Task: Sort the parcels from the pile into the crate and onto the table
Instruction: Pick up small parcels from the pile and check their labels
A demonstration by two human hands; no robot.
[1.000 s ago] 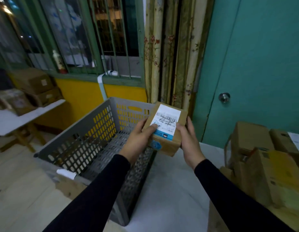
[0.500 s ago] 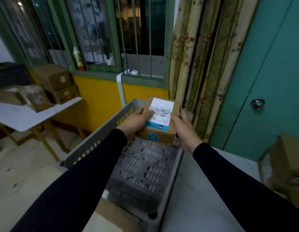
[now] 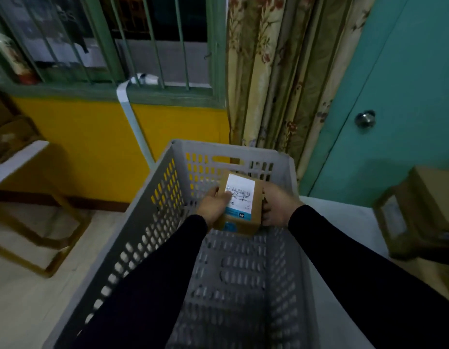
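We hold the parcel (image 3: pixel 239 205) between both hands, left hand (image 3: pixel 214 205) and right hand (image 3: pixel 276 207) each grasping a side, inside the crate (image 3: pixel 153 197) near its far wall. We judge it best to lower it flat onto the floor, label up, then let go.

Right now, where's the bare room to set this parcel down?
The grey crate floor is bare from the parcel back to its near wall. The white tabletop strip between crate and cardboard boxes is narrow; arms cross it.
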